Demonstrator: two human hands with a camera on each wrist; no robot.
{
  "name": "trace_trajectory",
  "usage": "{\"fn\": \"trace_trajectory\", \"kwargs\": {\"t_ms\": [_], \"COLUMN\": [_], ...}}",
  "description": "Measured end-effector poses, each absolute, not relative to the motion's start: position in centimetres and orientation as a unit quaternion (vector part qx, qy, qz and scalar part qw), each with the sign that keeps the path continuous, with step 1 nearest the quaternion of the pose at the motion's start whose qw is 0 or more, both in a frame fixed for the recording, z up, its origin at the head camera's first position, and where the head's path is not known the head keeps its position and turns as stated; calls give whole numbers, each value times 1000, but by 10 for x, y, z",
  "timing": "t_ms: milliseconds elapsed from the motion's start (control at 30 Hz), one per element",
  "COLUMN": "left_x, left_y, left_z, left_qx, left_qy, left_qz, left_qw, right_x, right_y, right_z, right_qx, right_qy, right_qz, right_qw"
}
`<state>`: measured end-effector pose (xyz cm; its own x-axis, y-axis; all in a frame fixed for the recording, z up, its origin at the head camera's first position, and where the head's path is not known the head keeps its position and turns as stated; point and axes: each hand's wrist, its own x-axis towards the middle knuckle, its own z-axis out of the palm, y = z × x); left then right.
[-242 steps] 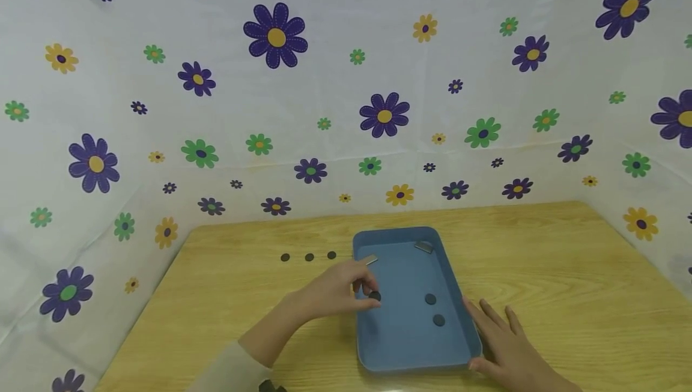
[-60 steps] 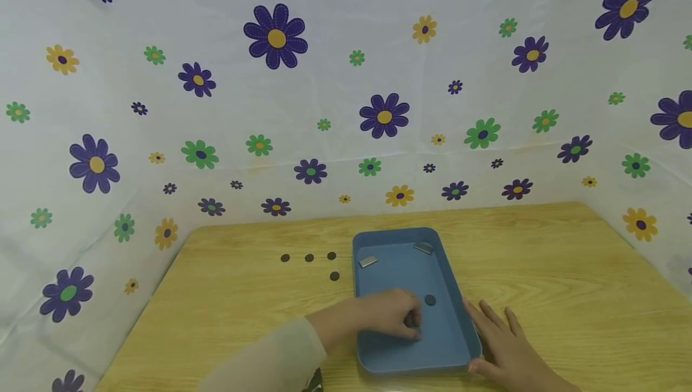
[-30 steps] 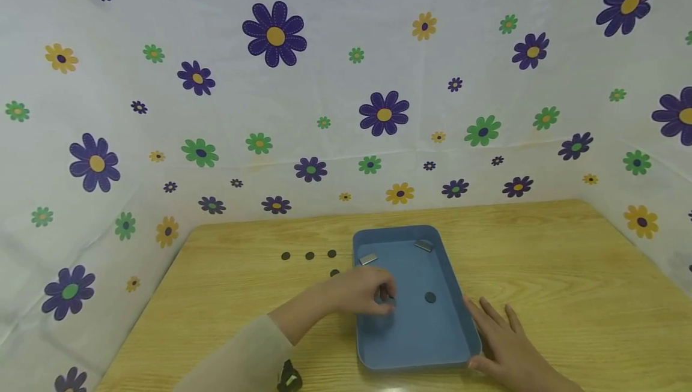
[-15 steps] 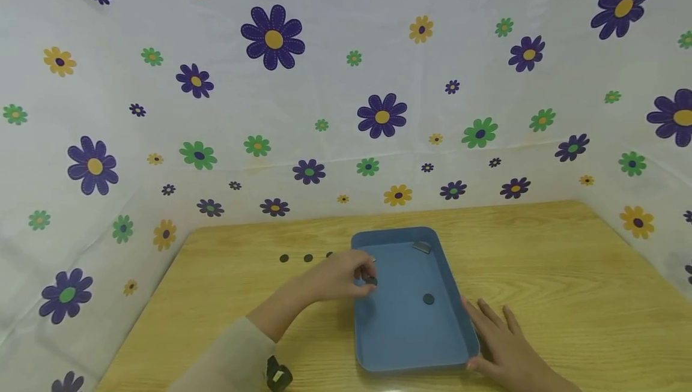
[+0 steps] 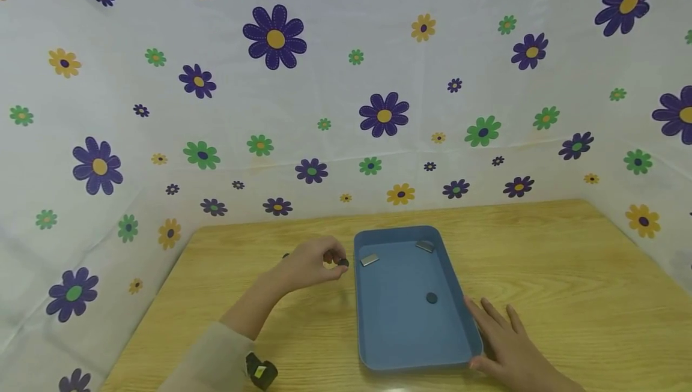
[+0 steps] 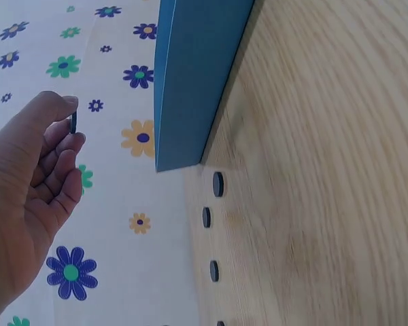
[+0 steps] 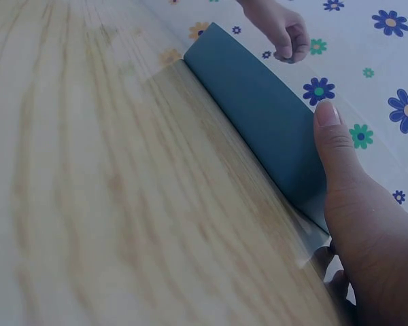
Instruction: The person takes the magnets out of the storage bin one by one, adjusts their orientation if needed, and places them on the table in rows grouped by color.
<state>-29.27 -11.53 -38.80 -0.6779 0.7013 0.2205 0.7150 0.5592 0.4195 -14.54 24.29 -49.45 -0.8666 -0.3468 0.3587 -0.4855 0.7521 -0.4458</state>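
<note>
Left grip (image 5: 308, 266) pinches a dark disc (image 5: 343, 263) over bench (image 5: 540, 266), just off left edge of blue tray (image 5: 400, 326); right hand (image 5: 510, 347), fingers spread, steadies tray's near right corner.

1. The left hand (image 5: 312, 263) hangs in the air, thumb (image 6: 51, 106) and fingertips (image 6: 73, 142) meeting in a pinch, the other fingers (image 6: 68, 187) curled.
2. Its bare wrist (image 5: 276, 287) shows past a pale sleeve (image 5: 211, 359), the forearm (image 5: 245, 320) slanting forward and inward.
3. The right hand (image 5: 505, 344) lies nearer the body, fingers straight and slightly spread, thumb apart.
</note>
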Motion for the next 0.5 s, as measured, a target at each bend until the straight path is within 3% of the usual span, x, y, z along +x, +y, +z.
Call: {"fn": "trace_trajectory", "kwargs": {"t_ms": [500], "left_x": [-308], "left_y": [-142], "left_z": [-397], "left_qx": [-304], "left_qy": [-910], "left_qz": [-282], "left_qw": [0], "right_x": [-148], "right_y": [245], "right_z": [-499], "right_qx": [232], "right_qy": [-925], "right_qz": [269], "right_qw": [134]}}
